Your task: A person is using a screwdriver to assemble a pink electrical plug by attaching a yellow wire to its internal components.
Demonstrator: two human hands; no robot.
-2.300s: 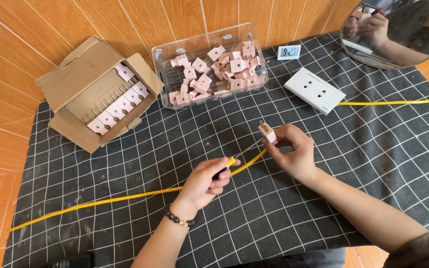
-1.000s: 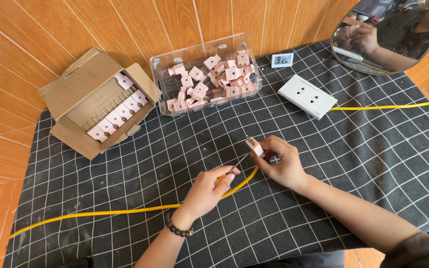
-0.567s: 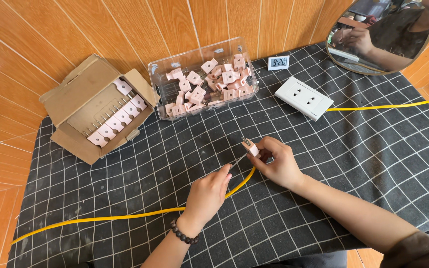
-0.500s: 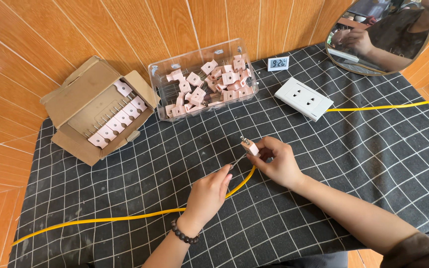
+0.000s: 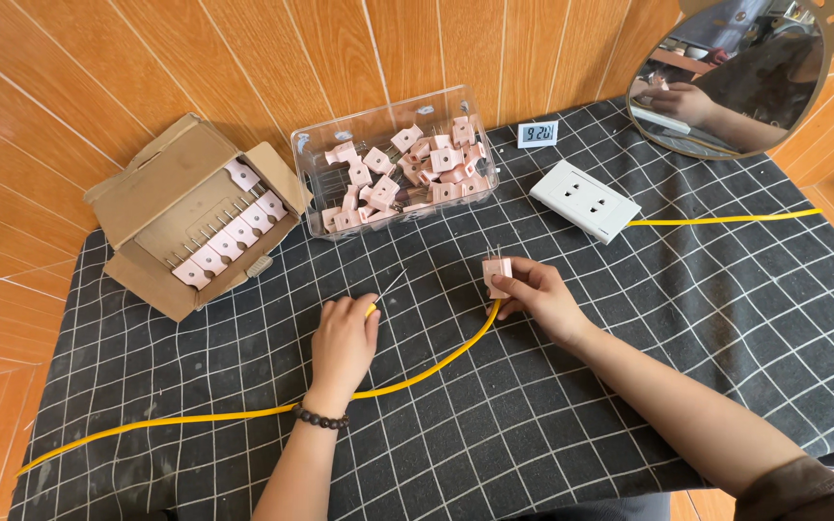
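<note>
My right hand (image 5: 536,292) grips a small pink plug (image 5: 496,271) just above the black grid mat (image 5: 629,318), metal prongs pointing up. A yellow cable (image 5: 436,362) runs from the plug down and left across the mat, passing under my left wrist. My left hand (image 5: 344,340) rests on the mat, closed around a thin tool (image 5: 388,289) with a yellowish handle. Its metal shaft sticks out toward the upper right, clear of the plug. The two hands are about a hand's width apart.
An open cardboard box (image 5: 147,183) with rows of pink plugs sits at the back left. A clear plastic bin (image 5: 388,121) of loose pink plugs stands behind the hands. A white wall socket (image 5: 584,200), a small digital clock (image 5: 538,133) and a round mirror (image 5: 736,77) are at the back right.
My hands have drawn apart. The left hand and its tool moved left and down onto the mat, away from the plug, which the right hand still holds.
</note>
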